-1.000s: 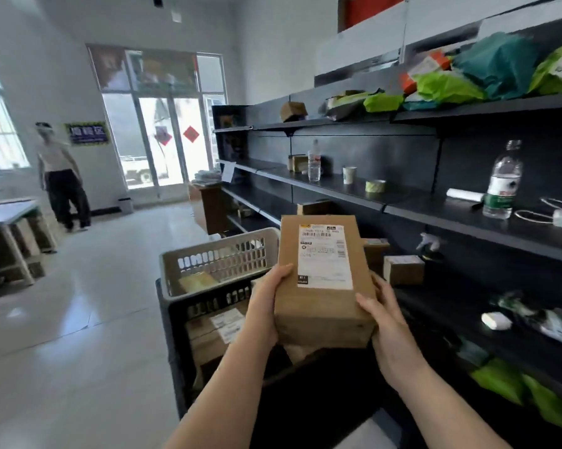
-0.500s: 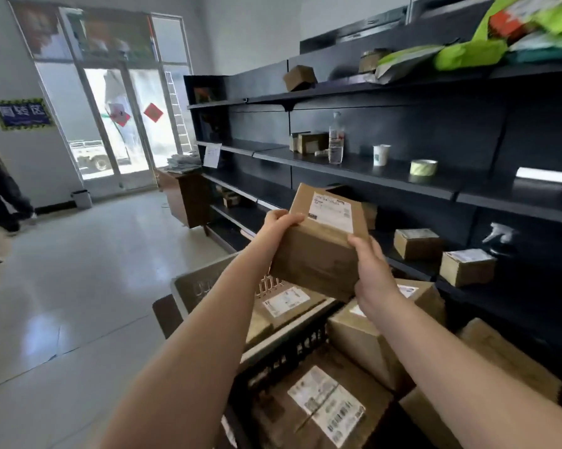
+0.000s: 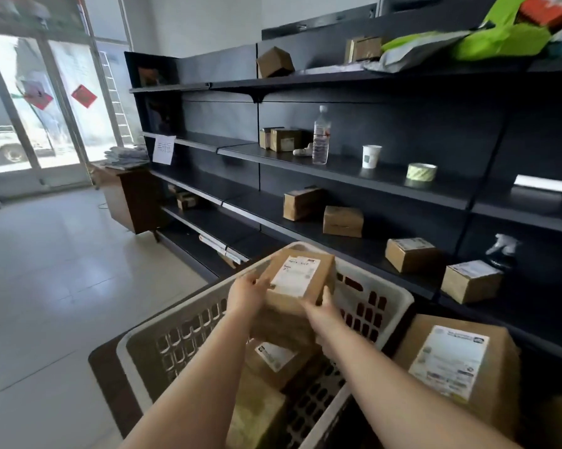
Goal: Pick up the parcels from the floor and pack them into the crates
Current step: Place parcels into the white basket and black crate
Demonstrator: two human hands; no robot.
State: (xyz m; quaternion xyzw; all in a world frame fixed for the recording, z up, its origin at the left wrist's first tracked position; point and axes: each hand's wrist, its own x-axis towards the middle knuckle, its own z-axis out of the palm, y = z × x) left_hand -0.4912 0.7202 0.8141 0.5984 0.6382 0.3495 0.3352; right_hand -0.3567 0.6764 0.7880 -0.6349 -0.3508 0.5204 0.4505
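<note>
Holding item: one brown parcel [image 3: 300, 280], white label up, gripped at its left end by the left hand [image 3: 247, 294] and at its near right edge by the right hand [image 3: 321, 311], above the far end of a pale slotted crate [image 3: 383, 306]. Crate contents: a labelled box [image 3: 278, 358] under the arms. Right of crate: large labelled carton [image 3: 458, 364]. Far right: dark shelving [image 3: 402, 186] bearing small boxes.

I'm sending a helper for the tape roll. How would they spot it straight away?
Look at the dark shelving along the wall, at the shelf with the water bottle. Past the bottle and the white paper cup lies the tape roll. It is the only pale greenish ring there, lying flat.
</note>
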